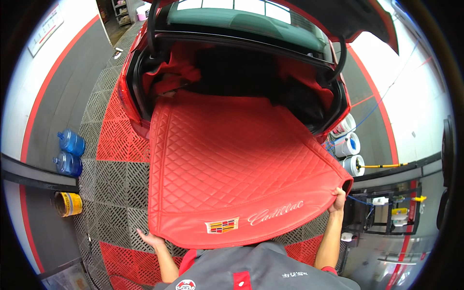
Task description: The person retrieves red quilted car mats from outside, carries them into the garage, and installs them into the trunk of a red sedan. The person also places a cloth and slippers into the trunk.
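A large red quilted trunk mat (232, 154) slopes from the open car trunk (232, 63) toward me, its far end inside and its near end held up before my body. A stitched crest patch (222, 225) and pale script lie along its near border. My left hand (152, 239) is at the near left corner, thumb side sticking out past the edge and the other fingers partly hidden beneath it. At the right edge, my right hand (339, 200) grips the mat, fingers wrapped over the rim by a dark fold.
The raised trunk lid (362, 24) hangs overhead at the right. Blue water jugs (71, 142) and a yellow bucket (71, 204) stand at the left. White buckets (349, 144) line the right side, near a dark rack (386, 208) with bottles. Grey and red grid tiles (111, 179) cover the floor.
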